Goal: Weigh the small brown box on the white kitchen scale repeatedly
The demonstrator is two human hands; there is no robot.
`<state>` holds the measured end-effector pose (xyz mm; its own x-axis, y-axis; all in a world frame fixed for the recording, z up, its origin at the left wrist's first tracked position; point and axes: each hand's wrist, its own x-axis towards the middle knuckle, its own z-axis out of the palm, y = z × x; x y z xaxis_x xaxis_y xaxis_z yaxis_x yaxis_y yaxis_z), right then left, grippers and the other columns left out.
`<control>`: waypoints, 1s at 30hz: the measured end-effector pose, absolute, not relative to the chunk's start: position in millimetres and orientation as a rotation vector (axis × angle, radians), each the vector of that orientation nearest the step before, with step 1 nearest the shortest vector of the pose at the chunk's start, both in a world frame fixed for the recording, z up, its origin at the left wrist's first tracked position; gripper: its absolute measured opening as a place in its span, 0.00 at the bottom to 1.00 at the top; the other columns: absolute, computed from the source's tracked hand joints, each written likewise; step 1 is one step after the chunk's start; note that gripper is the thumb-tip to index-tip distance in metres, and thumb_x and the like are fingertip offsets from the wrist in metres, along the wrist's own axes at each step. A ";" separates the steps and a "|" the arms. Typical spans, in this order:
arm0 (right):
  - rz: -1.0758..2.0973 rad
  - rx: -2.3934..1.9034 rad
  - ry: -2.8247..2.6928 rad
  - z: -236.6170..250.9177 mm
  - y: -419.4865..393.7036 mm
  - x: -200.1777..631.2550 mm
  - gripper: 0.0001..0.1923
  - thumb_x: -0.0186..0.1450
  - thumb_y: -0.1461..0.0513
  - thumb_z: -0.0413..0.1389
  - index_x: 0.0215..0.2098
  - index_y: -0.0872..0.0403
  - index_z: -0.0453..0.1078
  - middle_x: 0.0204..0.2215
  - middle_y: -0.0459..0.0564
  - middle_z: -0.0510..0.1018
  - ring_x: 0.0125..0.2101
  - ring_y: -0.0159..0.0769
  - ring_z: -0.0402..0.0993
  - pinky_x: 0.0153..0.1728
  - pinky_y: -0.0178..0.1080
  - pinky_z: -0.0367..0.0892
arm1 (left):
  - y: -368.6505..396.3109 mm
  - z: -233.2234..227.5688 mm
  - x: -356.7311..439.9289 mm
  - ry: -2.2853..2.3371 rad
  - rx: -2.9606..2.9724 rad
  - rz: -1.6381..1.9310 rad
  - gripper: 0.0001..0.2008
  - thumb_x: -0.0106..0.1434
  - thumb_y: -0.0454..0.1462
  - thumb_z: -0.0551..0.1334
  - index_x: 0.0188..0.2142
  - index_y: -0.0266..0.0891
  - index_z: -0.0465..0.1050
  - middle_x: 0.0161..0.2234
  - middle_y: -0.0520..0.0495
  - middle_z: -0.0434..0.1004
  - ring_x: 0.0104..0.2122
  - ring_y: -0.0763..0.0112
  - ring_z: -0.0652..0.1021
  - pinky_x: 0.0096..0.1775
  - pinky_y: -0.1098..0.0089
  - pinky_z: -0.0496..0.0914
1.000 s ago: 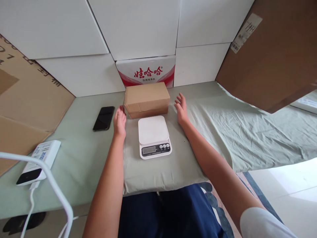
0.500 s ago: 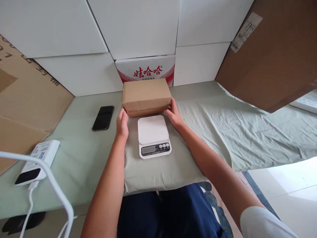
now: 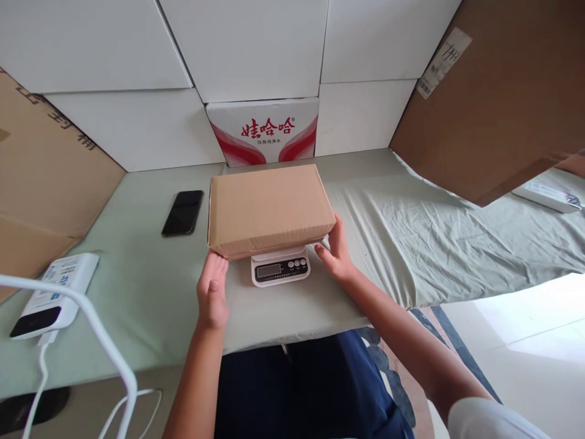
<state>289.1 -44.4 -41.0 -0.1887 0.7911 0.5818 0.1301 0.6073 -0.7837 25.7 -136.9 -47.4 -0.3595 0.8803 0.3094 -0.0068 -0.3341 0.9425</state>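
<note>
A closed brown cardboard box [image 3: 269,207] is over the white digital kitchen scale [image 3: 280,269] and hides most of its weighing plate. Only the front panel of the scale, with its small display and round buttons, shows below the box. My left hand [image 3: 213,286] grips the box at its lower left front corner, the fingertips under the edge. At the lower right corner my right hand [image 3: 336,250] holds it, fingers along the side and thumb near the front bottom edge. Whether the box touches the plate I cannot tell.
A black phone [image 3: 183,213] lies left of the box. Further left sits a white device [image 3: 59,292] with a cable. A white and red carton [image 3: 267,131] stands behind. Large cardboard panels flank the green cloth [image 3: 150,292], one brown [image 3: 498,103] on the right.
The cardboard box has come toward me from behind the scale and is now over its plate. Both my hands moved nearer with it, keeping hold of its sides. The view shifted slightly.
</note>
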 end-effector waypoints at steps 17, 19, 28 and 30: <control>0.661 -0.861 -1.576 -40.2 -46.1 297.3 0.37 0.66 0.39 0.55 0.67 0.42 0.57 0.63 0.57 0.68 0.60 0.55 0.69 0.57 0.60 0.71 | -136.3 -53.1 22.1 1.203 1.251 1.790 0.44 0.62 0.64 0.61 0.70 0.42 0.66 0.72 0.36 0.63 0.73 0.42 0.58 0.72 0.48 0.55; 0.642 -0.905 -1.444 -39.3 -43.4 302.4 0.36 0.65 0.39 0.55 0.67 0.40 0.56 0.63 0.56 0.68 0.60 0.56 0.70 0.57 0.61 0.71 | -135.7 -49.7 20.7 1.182 1.231 1.841 0.42 0.63 0.63 0.60 0.70 0.46 0.64 0.74 0.41 0.59 0.74 0.45 0.56 0.72 0.50 0.54; 0.877 -0.850 -1.457 -33.8 -49.4 294.3 0.37 0.66 0.40 0.56 0.68 0.41 0.56 0.67 0.55 0.67 0.65 0.56 0.66 0.62 0.61 0.68 | -134.3 -52.3 22.1 1.196 1.216 1.787 0.43 0.63 0.64 0.60 0.69 0.43 0.66 0.72 0.35 0.63 0.72 0.42 0.62 0.71 0.47 0.55; 0.929 -0.829 -1.476 -34.3 -51.1 290.0 0.36 0.66 0.41 0.56 0.68 0.42 0.58 0.66 0.55 0.68 0.64 0.55 0.67 0.61 0.60 0.69 | -133.4 -55.0 22.3 1.195 1.237 1.758 0.43 0.63 0.64 0.60 0.68 0.41 0.67 0.70 0.34 0.65 0.71 0.41 0.63 0.70 0.47 0.57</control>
